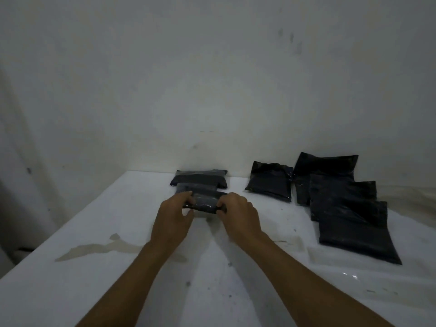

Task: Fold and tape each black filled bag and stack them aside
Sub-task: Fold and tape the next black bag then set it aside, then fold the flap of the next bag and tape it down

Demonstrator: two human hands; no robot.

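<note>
A small folded black bag [204,204] is held between both hands just above the white table [94,267]. My left hand [174,215] grips its left end and my right hand [238,215] grips its right end. Directly behind it, against the wall, lie two folded black bags [200,180], one overlapping the other. To the right lie several unfolded black filled bags: one [269,182] near the wall, and three overlapping ones [349,213] running from the wall toward the front right.
A pale wall rises right behind the table's far edge. A brownish stain [94,249] marks the table at the left. The table's left edge [59,232] runs diagonally, with a dark gap beyond it.
</note>
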